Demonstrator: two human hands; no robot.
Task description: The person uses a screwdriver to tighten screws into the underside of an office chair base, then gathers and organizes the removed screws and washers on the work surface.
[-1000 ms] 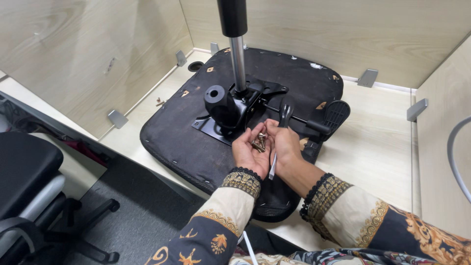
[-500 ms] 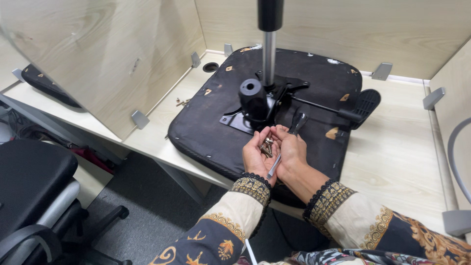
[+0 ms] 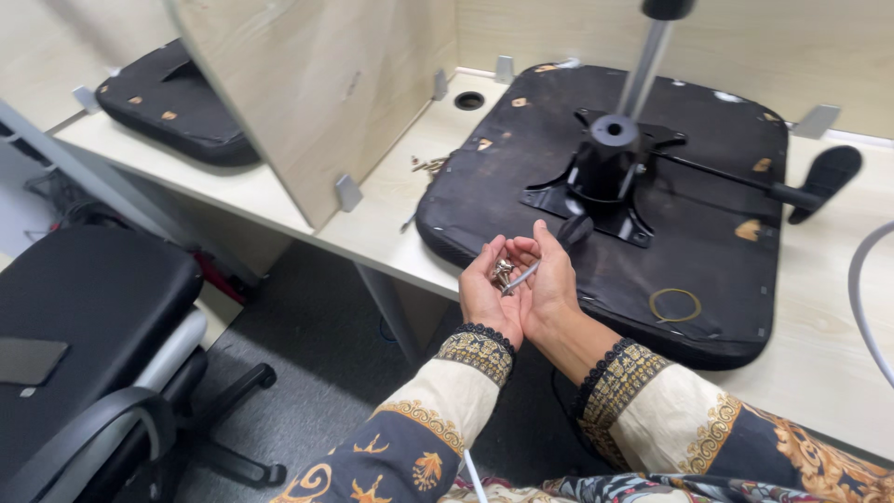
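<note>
My left hand (image 3: 486, 293) is cupped around several small metal screws (image 3: 503, 272). My right hand (image 3: 551, 284) presses against it, palm to palm, holding a thin metal tool (image 3: 523, 277) that crosses both hands. The hands hover at the near edge of an upturned black chair seat (image 3: 708, 224) lying on the desk. A black mechanism plate (image 3: 605, 182) with a metal gas-lift column (image 3: 650, 65) sits at the seat's middle. A lever (image 3: 745, 183) with a paddle end (image 3: 827, 177) sticks out to the right.
More loose screws (image 3: 428, 166) lie on the light wood desk (image 3: 372, 224) beside a wooden divider panel (image 3: 317, 84). A yellow ring (image 3: 675, 305) rests on the seat. Another black seat (image 3: 172, 107) lies beyond the divider. A black office chair (image 3: 84, 326) stands at lower left.
My hands have pulled back from the mechanism plate toward the seat's near edge and turned palm-up, cupping the screws. The view has shifted left and down.
</note>
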